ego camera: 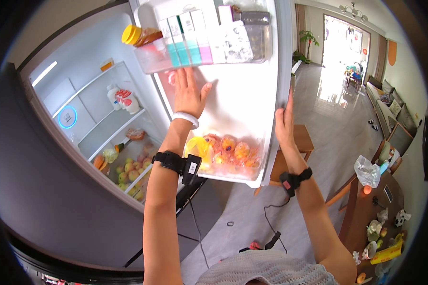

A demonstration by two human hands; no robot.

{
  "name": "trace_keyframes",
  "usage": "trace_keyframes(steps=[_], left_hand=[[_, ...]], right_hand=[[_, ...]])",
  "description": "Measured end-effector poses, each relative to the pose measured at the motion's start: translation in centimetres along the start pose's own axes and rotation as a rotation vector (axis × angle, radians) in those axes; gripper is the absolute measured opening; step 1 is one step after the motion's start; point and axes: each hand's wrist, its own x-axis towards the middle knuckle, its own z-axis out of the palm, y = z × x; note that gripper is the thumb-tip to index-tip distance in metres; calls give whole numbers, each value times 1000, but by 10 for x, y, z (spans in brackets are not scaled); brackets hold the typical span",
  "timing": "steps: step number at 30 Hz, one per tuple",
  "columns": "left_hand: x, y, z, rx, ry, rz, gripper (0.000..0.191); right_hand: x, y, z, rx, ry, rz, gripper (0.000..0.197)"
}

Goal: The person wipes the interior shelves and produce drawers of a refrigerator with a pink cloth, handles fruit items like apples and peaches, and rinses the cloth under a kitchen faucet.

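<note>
My left hand (190, 94) is flat with its thumb spread, its fingertips at the lower edge of a clear plastic door bin (153, 58). Nothing is held in it. The bin carries several small boxes (183, 53), a yellow-capped jar (144, 36) leaning over its left side, and a dark-lidded container (256, 35). At the outer edge of the open refrigerator door (242, 99), my right hand (286, 123) grips with the thumb on the inner side. Below, a lower door bin (248, 174) holds net-wrapped fruit (228, 144) and a yellow plastic bag (198, 146).
Glass shelves (107, 123) inside the refrigerator bear white bottles (123, 99), with fruit (132, 171) lower down. A wooden stool (301, 137) stands behind the door. Cables (196, 224) trail near the floor. A cluttered wooden table (363, 210) is at right.
</note>
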Motion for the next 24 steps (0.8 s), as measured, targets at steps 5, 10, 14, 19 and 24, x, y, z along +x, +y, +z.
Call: trace_keyframes(steps=[5,10,14,19,24], left_hand=[[2,-25,33,143,46,3,88],[-75,1,78,-72,-124,-292,111],[-70,7,82,-248,-193,-468,107],[-2,32,51,-143,-79,-292,108],[-7,86,65,261,-228,132,104]], right_hand=[[-2,4,4,13,25,-56,74],[8,-1,1,162,52,37,83],[13,-2,4,167,55,20,84],[-2,9,2,91,32,-16,82],[6,0,-2,33,17,59,80]])
